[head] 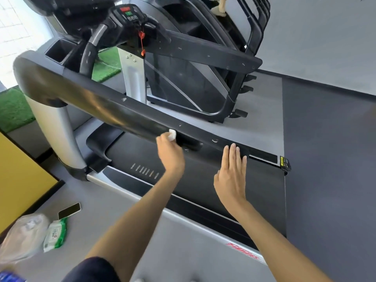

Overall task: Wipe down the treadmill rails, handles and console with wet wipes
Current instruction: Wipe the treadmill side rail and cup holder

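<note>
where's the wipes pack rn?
Head view, lower left: the wipes pack lies on the grey floor, between a clear plastic bag on its left and a phone just beyond it.

A white wipe (pixel 172 134) sits bunched against the black near rail (pixel 91 100), mid-frame, in my left hand (pixel 170 153). The console (pixel 128 14) is top centre.

Barred from 10 to 3 o'clock by the near handrail (pixel 114 106), left hand (pixel 171 151) and wipe (pixel 172 134) at its edge, right hand (pixel 232 176) flat by its tail end. Open below, over the running belt (pixel 264 190) toward 4 o'clock. Blocked at 9 o'clock by the silver post (pixel 59 135). Cluttered on the floor (pixel 105 210) at 8 o'clock: phone (pixel 69 210), wipes pack (pixel 56 234), plastic bag (pixel 22 237).
</note>
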Demonstrator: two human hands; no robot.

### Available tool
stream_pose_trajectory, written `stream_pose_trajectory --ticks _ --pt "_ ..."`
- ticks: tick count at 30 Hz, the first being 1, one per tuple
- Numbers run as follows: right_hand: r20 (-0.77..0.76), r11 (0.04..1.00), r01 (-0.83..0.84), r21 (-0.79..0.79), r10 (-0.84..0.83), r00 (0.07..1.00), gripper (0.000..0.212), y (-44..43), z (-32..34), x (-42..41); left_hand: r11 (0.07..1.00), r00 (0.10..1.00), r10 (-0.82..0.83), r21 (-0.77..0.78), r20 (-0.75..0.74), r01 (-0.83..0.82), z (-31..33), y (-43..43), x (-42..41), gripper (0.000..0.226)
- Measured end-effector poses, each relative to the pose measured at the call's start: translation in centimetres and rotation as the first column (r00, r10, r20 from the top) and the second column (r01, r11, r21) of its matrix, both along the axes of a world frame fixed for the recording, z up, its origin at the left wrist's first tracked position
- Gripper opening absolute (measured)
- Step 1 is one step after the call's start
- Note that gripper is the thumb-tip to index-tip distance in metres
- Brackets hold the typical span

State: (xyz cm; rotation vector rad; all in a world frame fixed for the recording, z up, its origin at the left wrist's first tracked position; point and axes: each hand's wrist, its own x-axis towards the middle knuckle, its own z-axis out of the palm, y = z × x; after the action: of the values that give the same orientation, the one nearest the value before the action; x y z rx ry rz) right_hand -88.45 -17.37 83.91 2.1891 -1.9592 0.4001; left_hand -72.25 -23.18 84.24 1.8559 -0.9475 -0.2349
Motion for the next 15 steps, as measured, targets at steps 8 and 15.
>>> stream_pose_trajectory --ticks 8,15 --pt "-0.002 0.996 -0.089 -0.023 0.089 0.996 0.093 -0.7 0.4 -0.8 0.841 0.819 -0.473 -0.111 0.325 0.529 -3.0 4.9 -5.2 0.029" --pt "-0.105 0.998 -0.053 -0.031 0.049 0.993 0.091 -1.2 -0.4 -0.2 0.982 0.955 0.172 -0.041 -0.242 -0.187 -0.9 -0.3 5.1 0.040"
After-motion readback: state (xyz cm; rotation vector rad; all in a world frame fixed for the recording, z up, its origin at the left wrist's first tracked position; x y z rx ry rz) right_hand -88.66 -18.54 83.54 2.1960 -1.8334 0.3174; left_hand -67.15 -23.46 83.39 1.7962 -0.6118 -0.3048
